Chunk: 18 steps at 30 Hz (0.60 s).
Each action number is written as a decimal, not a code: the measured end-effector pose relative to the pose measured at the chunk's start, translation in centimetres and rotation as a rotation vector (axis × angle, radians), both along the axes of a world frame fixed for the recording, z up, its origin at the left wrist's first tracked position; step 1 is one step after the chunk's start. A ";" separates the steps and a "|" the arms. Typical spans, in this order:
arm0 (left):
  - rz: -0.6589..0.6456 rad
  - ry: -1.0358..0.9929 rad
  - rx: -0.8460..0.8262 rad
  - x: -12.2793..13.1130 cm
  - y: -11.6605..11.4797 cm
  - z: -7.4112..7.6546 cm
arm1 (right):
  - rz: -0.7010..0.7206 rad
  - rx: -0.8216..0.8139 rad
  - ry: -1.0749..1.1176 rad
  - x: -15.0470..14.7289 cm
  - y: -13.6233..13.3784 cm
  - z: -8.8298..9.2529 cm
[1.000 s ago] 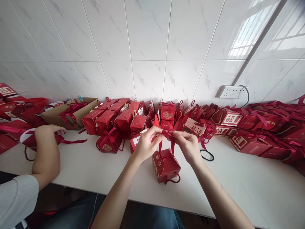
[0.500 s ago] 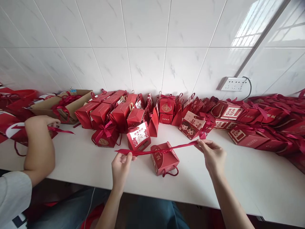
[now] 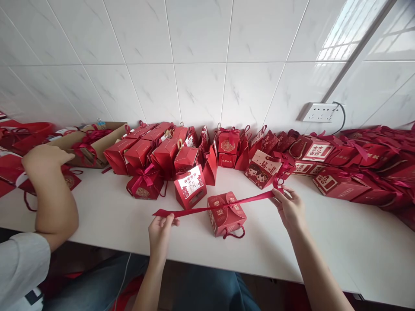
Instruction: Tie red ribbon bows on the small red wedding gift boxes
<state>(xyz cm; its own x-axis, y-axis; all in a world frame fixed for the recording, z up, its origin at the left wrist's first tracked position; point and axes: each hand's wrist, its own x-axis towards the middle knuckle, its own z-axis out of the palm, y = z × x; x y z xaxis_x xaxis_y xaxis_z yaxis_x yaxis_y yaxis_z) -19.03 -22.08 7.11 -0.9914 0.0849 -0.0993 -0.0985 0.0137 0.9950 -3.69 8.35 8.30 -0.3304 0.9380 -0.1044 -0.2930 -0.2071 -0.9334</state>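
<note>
A small red box (image 3: 227,222) with a twisted cord handle rests on the white table near its front edge. A dark red ribbon (image 3: 194,211) stretches across the top of the box and crosses at its middle. My left hand (image 3: 161,231) is closed on the ribbon's left end, thumb against fingers. On the right, my right hand (image 3: 288,205) pinches the other end. Just behind the box stand a red box with a white printed front (image 3: 190,188) and a box with two cartoon faces (image 3: 262,169).
Rows of red boxes (image 3: 139,151) line the tiled wall, with a larger pile (image 3: 366,185) at the right. At the left, another person's arm (image 3: 53,194) reaches over a red box beside an open cardboard box (image 3: 112,144). A power strip (image 3: 319,112) is on the wall.
My left hand has moved slightly left and down, my right hand slightly right, and the ribbon is drawn out a little farther. The other person's hand has shifted left and up.
</note>
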 end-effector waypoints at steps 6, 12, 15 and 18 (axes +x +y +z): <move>0.001 -0.006 -0.021 -0.2 -0.4 -1.0 | 0.024 0.010 -0.072 -0.3 1.1 -1.4; -0.036 0.018 -0.179 -0.5 -0.9 -2.1 | 0.105 0.115 -0.277 0.9 1.5 -2.6; -0.035 0.056 -0.294 -0.5 -1.2 -0.8 | 0.193 0.228 -0.460 1.9 1.6 -2.2; -0.023 0.242 -0.380 -0.1 -0.3 1.6 | 0.260 0.392 -0.557 1.6 0.9 -0.7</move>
